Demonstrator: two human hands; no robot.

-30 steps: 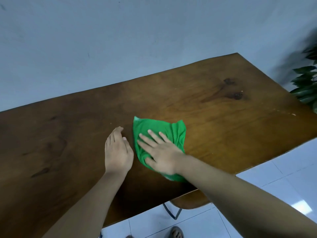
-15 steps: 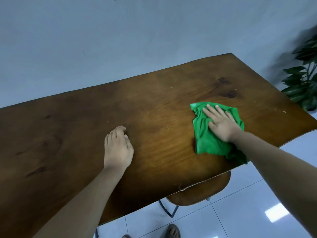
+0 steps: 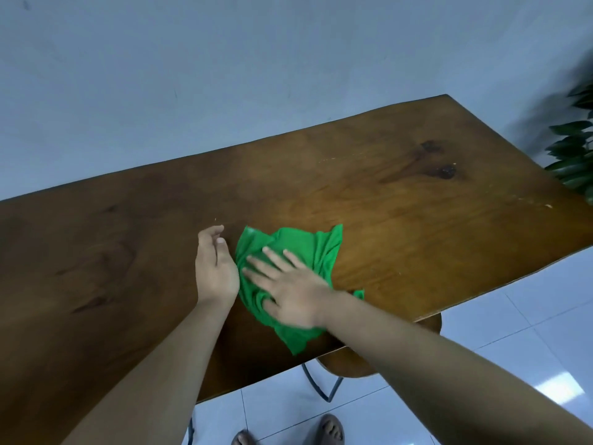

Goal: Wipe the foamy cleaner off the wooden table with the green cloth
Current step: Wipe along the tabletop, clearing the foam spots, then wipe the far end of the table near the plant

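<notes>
The wooden counter looks mostly foam-free, faint specks remaining far right; the flat, open right hand presses the green cloth.

Both forearms were bare from the frame's lower edge to the wrists, with no sleeve, watch or ring showing. The bare left hand and the bare right hand wore no gloves. Below, the toes of two feet sat in dark open sandals.
</notes>
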